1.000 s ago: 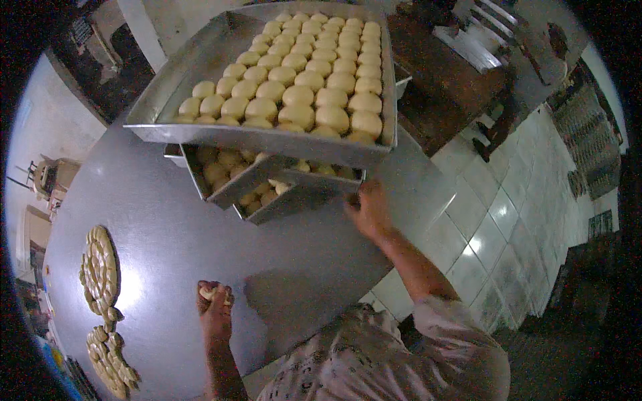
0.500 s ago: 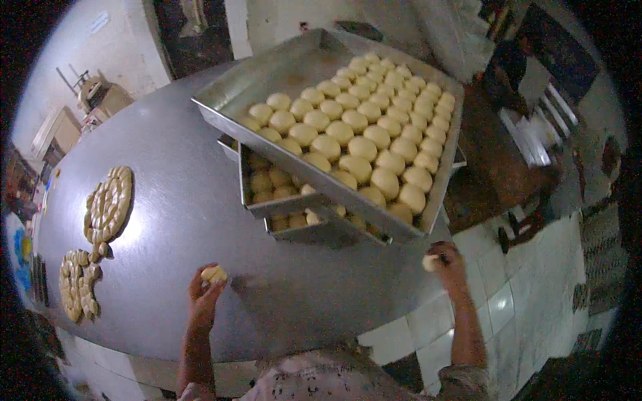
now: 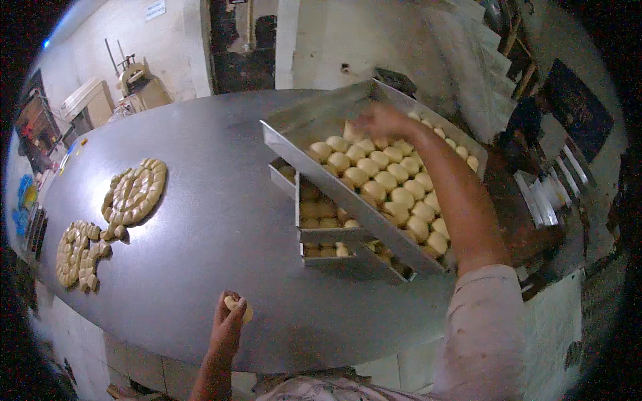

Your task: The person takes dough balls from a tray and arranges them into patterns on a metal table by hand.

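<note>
My left hand (image 3: 226, 329) is closed around a pale piece of dough (image 3: 241, 309), held above the near part of the steel table. Over the far left part of the top metal tray (image 3: 321, 159) reaches my right hand (image 3: 386, 123), somewhat blurred. Its fingers pinch a dough ball (image 3: 349, 131) just beyond the rows. Smooth round dough balls (image 3: 386, 180) fill much of that tray in close rows, and my right forearm hides some of them. Beneath it, crosswise, lie more trays (image 3: 328, 235) with dough balls inside.
Cut dough pieces lie in two coiled clusters, a round one (image 3: 137, 190) and a broken one (image 3: 79, 257), at the left of the steel table (image 3: 221, 200). A hand-press-like machine (image 3: 134, 79) stands by the back wall. Another person (image 3: 525, 130) is at the far right near metal trays (image 3: 538, 200).
My right hand has moved from beside the table's right edge up and left over the top tray, carrying a dough ball. My left hand still holds its dough. The whole view has shifted.
</note>
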Demonstrator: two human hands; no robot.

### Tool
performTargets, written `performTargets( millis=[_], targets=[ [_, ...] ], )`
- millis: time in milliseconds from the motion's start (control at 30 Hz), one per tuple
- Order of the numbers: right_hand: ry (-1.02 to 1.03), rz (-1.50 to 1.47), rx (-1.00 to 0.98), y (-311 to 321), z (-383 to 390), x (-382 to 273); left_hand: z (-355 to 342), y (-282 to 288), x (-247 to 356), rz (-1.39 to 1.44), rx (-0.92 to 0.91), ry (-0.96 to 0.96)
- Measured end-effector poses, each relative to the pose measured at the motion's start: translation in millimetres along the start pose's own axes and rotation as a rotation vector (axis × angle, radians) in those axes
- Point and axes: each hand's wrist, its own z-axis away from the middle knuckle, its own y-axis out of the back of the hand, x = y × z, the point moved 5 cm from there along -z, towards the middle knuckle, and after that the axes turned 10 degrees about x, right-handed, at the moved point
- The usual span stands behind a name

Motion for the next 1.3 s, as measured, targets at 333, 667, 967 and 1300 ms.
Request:
performTargets(
  millis=[333,667,967,1300],
  targets=[
    [0.49,-0.45,-0.271,-6,153,-309,4,10,27,0.419,-0.503,0.283],
    [-0.038,0.091,0.073,-149,387,-215,-110,369,96,-0.949,1.021,-0.435],
    [-0.364,-0.178,0.061,-177,382,-259,-225,522,134,-1.107,1.403,-0.157],
    [-0.372,-0.227,0.302,-142,326,-257,-218,517,123,-0.695,0.907,-0.602]
  ],
)
